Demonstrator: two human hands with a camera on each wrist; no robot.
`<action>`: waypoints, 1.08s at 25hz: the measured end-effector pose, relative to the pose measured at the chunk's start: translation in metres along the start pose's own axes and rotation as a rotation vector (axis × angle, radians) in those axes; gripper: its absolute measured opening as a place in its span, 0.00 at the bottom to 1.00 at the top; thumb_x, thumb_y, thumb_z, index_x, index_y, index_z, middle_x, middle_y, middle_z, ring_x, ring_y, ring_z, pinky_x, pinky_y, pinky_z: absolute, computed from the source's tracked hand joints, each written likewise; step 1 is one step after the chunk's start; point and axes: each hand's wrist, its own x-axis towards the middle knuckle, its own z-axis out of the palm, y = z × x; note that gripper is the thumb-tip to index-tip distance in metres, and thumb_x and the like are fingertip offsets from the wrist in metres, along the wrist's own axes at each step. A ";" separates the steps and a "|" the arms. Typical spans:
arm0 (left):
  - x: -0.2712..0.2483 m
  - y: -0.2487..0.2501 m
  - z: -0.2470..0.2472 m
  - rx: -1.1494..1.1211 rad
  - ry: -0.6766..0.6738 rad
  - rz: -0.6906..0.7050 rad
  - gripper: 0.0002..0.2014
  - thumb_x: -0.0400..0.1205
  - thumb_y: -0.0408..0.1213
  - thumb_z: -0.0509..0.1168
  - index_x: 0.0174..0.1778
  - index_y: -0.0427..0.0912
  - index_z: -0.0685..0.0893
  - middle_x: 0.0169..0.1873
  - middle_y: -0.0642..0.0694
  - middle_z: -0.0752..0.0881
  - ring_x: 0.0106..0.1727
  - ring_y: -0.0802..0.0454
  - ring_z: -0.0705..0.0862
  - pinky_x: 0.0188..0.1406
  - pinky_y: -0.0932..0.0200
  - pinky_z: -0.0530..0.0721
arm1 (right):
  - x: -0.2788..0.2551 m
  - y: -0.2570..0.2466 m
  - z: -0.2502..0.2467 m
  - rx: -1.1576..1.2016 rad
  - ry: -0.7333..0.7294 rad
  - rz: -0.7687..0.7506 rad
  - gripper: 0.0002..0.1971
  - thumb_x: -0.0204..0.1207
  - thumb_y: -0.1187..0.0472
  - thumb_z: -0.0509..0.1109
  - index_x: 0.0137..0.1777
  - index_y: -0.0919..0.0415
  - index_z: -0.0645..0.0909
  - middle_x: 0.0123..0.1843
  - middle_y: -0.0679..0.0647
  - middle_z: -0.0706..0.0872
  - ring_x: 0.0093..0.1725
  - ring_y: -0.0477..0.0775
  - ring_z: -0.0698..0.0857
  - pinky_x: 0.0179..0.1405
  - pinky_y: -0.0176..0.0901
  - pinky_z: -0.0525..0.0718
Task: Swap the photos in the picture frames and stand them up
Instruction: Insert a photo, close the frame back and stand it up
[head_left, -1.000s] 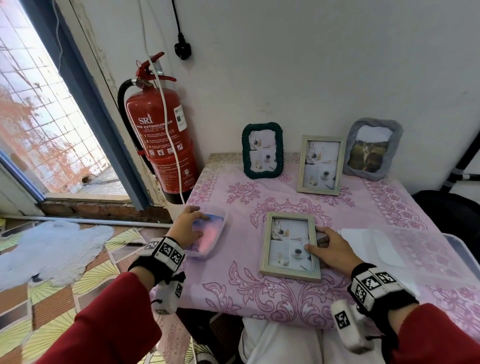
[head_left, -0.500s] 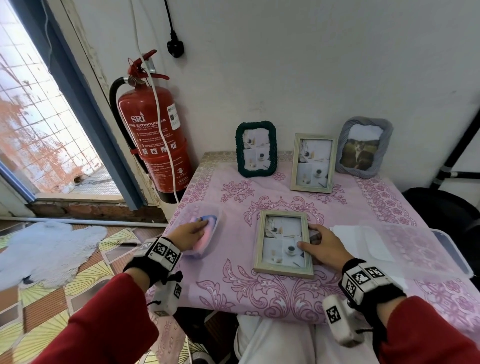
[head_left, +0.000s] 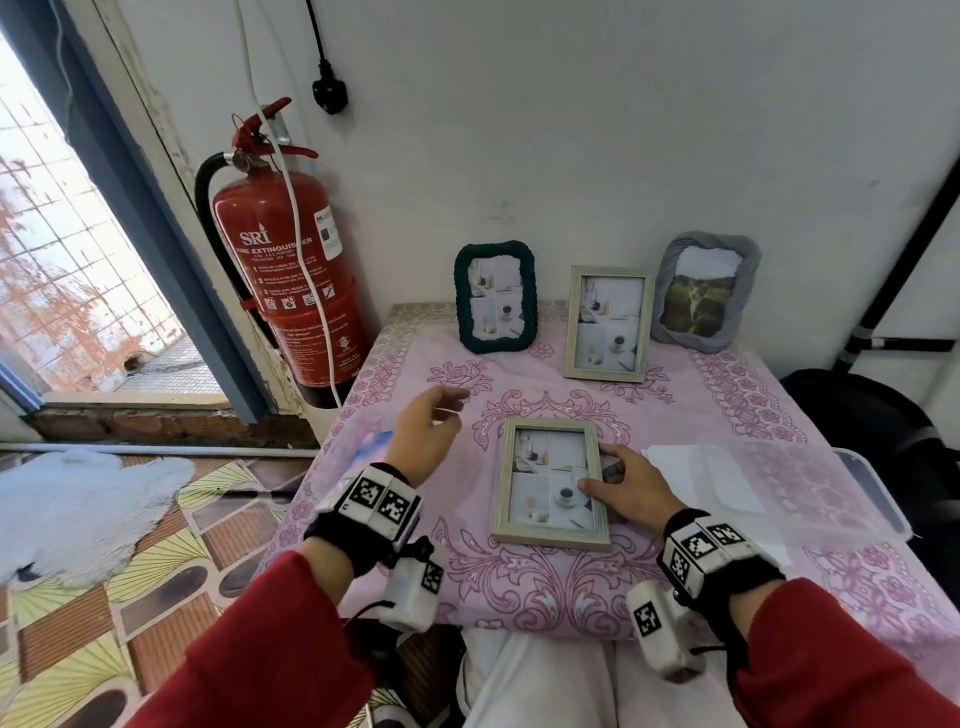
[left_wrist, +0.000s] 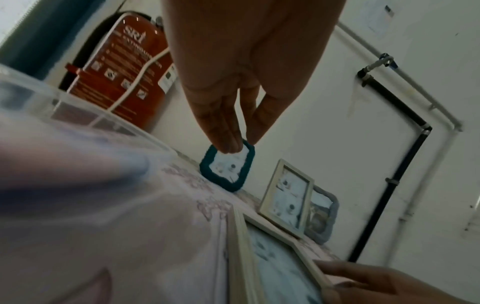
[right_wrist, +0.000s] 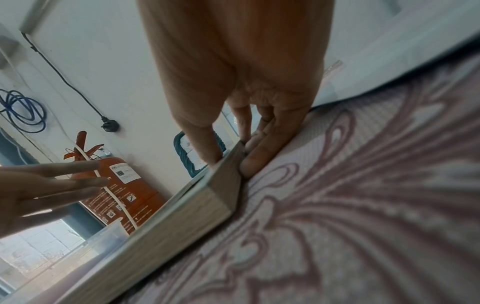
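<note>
A light wooden picture frame (head_left: 550, 483) lies flat, photo up, on the pink tablecloth (head_left: 545, 587) near the front edge. My right hand (head_left: 597, 480) pinches its right edge, thumb on the glass and fingers (right_wrist: 259, 156) against the side (right_wrist: 182, 214). My left hand (head_left: 441, 413) hovers empty above the cloth left of that frame, fingers (left_wrist: 228, 127) straight and relaxed. Against the back wall stand a green frame (head_left: 496, 296), a second wooden frame (head_left: 608, 322) and a grey frame (head_left: 701, 291) with a different photo.
A red fire extinguisher (head_left: 291, 275) hangs left of the table beside a doorway. A small clear container (head_left: 371, 447) sits at the table's left edge. A large clear plastic box lid (head_left: 800, 493) and white paper lie on the right. A dark chair stands far right.
My left hand has lifted off the small clear container and moved right and up over the cloth. My right hand still holds the flat frame's right edge.
</note>
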 end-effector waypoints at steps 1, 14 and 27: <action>0.000 0.000 0.010 -0.033 -0.059 -0.065 0.18 0.79 0.20 0.59 0.64 0.33 0.78 0.52 0.39 0.81 0.47 0.51 0.79 0.44 0.66 0.79 | 0.000 0.000 0.000 0.005 0.007 0.003 0.29 0.70 0.62 0.76 0.71 0.61 0.73 0.40 0.45 0.77 0.49 0.55 0.81 0.57 0.57 0.84; -0.013 -0.033 0.069 -0.039 -0.195 -0.439 0.31 0.77 0.36 0.71 0.74 0.35 0.66 0.59 0.32 0.79 0.63 0.36 0.80 0.63 0.42 0.81 | -0.004 -0.007 -0.001 -0.083 0.014 -0.009 0.20 0.72 0.62 0.73 0.65 0.56 0.79 0.44 0.49 0.83 0.49 0.58 0.86 0.55 0.60 0.85; -0.013 -0.005 0.059 -0.439 -0.230 -0.362 0.29 0.77 0.26 0.69 0.70 0.47 0.66 0.40 0.43 0.86 0.38 0.50 0.86 0.35 0.57 0.88 | -0.008 -0.030 -0.012 -0.043 0.161 -0.161 0.24 0.71 0.66 0.73 0.68 0.59 0.77 0.42 0.53 0.82 0.38 0.50 0.82 0.45 0.42 0.82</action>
